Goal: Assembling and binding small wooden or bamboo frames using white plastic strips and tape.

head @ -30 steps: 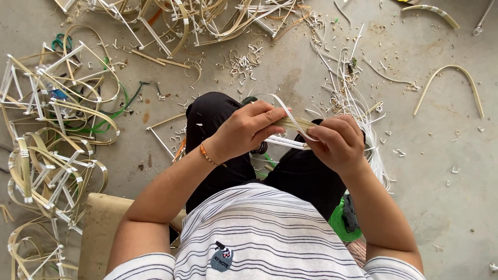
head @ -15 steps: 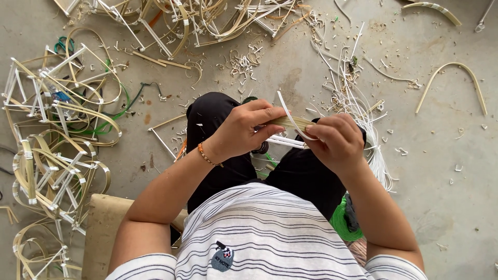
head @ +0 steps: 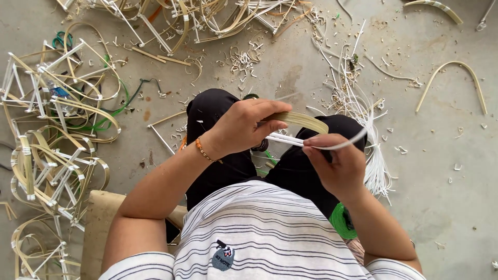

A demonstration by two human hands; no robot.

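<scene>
My left hand point(head: 244, 127), with an orange bead bracelet on the wrist, grips a flat pale bamboo strip point(head: 303, 122) above my knees. My right hand point(head: 337, 163) pinches a thin white plastic cord point(head: 340, 146) that runs from the strip's white stick part point(head: 284, 139) out to the right. Both hands are close together over my black trousers. I sit on a low stool with a striped shirt in the foreground.
A pile of bent bamboo-and-white-stick frames point(head: 52, 135) lies at the left. More strips and frames point(head: 181, 15) lie at the top. A bundle of white cords point(head: 376, 161) lies by my right knee. Curved bamboo arcs point(head: 451, 78) lie at the right. A green spool point(head: 340, 220) sits under my right arm.
The white stick that pointed up between my hands now lies low. My right hand has dropped and pulled the white cord out to the right.
</scene>
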